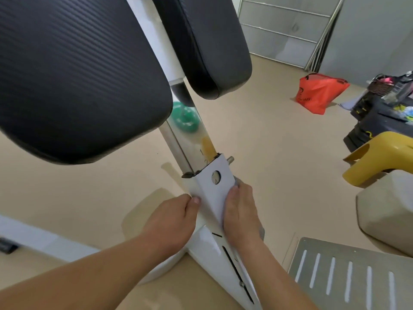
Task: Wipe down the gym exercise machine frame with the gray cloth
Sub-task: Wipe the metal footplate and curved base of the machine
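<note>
In the head view, low under the two black pads (78,74), the white frame sleeve (212,195) rises at a slant from the base of the machine, and the chrome post (190,142) with printed numbers comes out of its top. The left hand (176,218) grips the sleeve at its left edge: the thumb lies on the front face close to the edge and the other fingers curl behind, where I cannot see them. I judge that this hand is there to brace the person against the frame while the other one rubs. The right hand (240,211) lies flat on the right side of the sleeve, its fingers straight and pressed together, pointing up toward the pin (230,159). The gray cloth (238,182) is between this palm and the metal; only a small fold shows above the fingertips and a strip beside the wrist, the rest is hidden. A flat palm puts even pressure on the cloth, which suits a long smooth face. The hand is just below the round hole (216,177), so the wiping seems to be on the lower sleeve, and the post and the upper frame probably remain to do. Near the pin the cloth could catch, so a stroke there needs care.
</note>
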Available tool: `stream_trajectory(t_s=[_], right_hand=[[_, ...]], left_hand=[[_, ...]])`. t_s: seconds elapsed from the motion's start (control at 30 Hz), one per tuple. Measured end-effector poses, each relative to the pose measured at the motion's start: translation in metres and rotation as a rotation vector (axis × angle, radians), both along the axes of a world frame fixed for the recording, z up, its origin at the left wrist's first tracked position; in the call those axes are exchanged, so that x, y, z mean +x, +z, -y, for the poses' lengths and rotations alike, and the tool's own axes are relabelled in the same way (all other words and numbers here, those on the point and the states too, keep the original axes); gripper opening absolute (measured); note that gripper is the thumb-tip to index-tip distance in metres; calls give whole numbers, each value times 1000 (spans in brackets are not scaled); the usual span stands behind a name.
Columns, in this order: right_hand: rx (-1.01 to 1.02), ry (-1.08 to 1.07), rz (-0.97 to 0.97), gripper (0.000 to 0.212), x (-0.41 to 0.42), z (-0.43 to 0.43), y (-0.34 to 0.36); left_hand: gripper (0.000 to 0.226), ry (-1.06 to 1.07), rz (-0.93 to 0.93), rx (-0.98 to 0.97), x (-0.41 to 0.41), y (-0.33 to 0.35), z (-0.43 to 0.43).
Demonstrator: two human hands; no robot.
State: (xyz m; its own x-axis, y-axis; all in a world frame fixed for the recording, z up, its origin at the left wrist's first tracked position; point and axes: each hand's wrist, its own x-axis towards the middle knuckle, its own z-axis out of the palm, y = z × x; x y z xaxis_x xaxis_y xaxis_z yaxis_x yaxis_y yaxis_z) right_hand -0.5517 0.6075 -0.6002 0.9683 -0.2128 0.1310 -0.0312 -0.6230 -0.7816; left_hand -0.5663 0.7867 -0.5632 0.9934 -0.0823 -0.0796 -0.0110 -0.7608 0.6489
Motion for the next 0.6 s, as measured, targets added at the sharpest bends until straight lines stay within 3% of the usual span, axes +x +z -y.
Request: stream_trajectory(t_s=[0.07,0.17,0.4,0.53,0.6], right_hand=[[-158,56,106,73,-16,-7,-9],[-257,83,108,73,-26,6,-25],[-152,60,-87,80,-55,43,-54],[-141,85,-60,71,-55,8,-43],[-110,117,42,73,-56,-19,-32]], left_hand=[[31,21,125,9,1,6,8],[28,55,181,4,5,11,9],[24,-13,121,-14,2,0,6],[20,-16,13,-28,-2,4,13],[32,25,-218,-139,-8,10,19]])
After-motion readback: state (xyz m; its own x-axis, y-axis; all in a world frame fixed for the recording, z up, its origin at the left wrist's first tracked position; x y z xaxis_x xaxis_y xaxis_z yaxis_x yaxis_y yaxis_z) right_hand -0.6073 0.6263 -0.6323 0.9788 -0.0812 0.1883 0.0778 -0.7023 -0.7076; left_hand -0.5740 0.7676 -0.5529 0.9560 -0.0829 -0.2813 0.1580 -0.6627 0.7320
